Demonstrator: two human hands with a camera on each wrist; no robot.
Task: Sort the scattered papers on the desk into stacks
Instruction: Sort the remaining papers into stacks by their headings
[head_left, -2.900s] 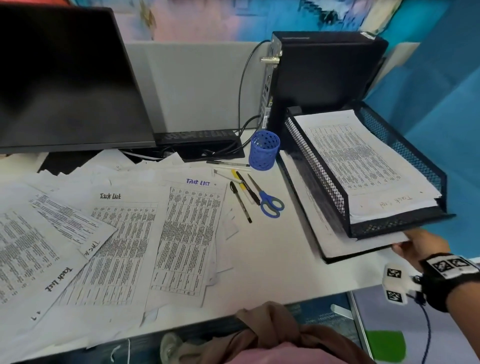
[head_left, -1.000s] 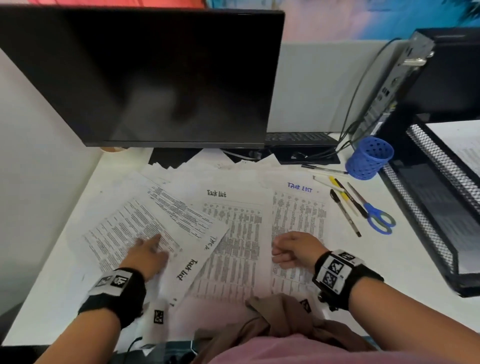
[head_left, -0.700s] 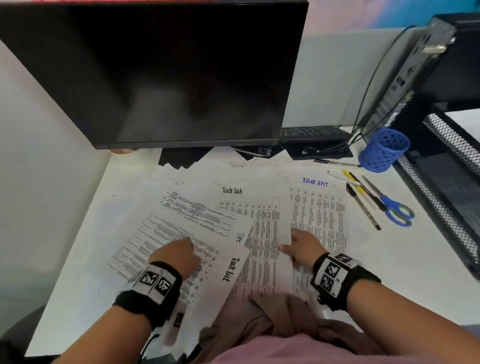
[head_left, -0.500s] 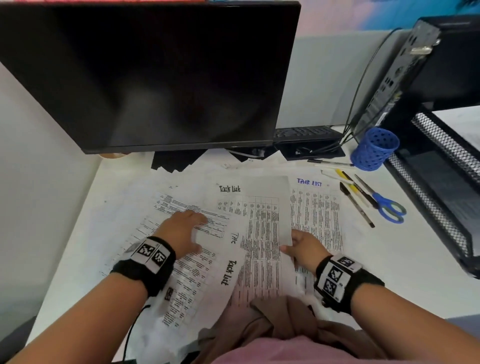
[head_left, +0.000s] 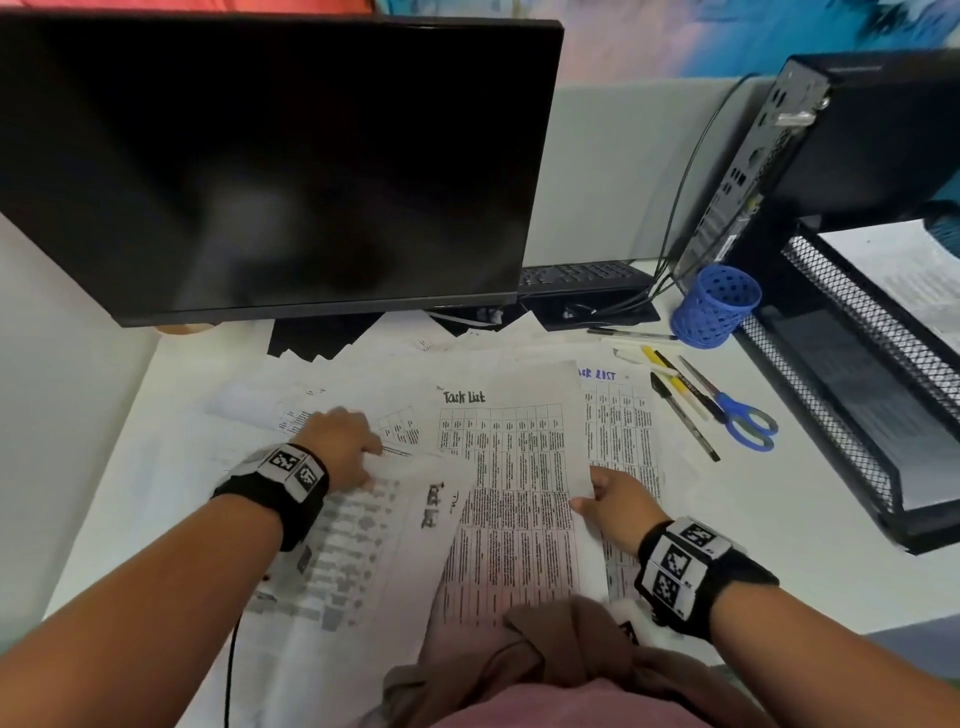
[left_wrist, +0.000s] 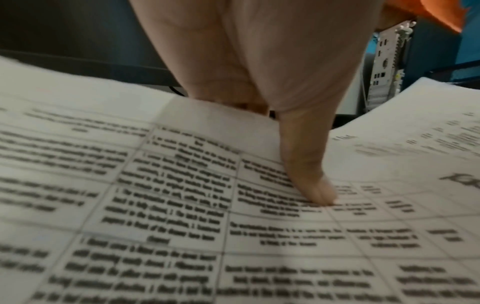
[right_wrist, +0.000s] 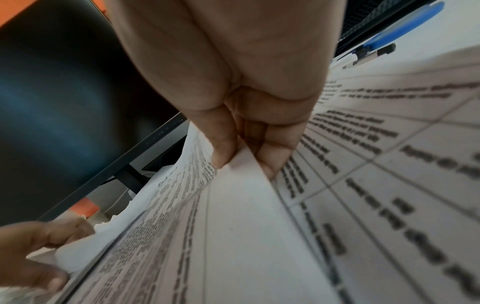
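Observation:
Printed "Task List" sheets lie scattered and overlapping across the white desk (head_left: 779, 519). My right hand (head_left: 587, 499) pinches the right edge of the middle sheet (head_left: 509, 467) between thumb and fingers, lifting that edge off the sheet with a blue title (head_left: 623, 415). The right wrist view shows that pinch (right_wrist: 241, 160) on the raised sheet (right_wrist: 246, 226). My left hand (head_left: 363, 457) holds the far edge of a tilted sheet (head_left: 363, 530) at the left. In the left wrist view its thumb (left_wrist: 311, 185) presses on the print (left_wrist: 182, 205) while the fingers go behind the edge.
A dark monitor (head_left: 260, 156) stands over the back of the papers. Right of them lie several pens (head_left: 680, 410), blue scissors (head_left: 743, 421) and a blue pen cup (head_left: 717, 306). A black mesh tray (head_left: 857, 395) with papers and a computer tower (head_left: 857, 130) fill the right side.
My right hand left the tray and pinched the middle sheet's right edge, raising it. My left hand slid away from me over the left sheets and took hold of a sheet's far edge.

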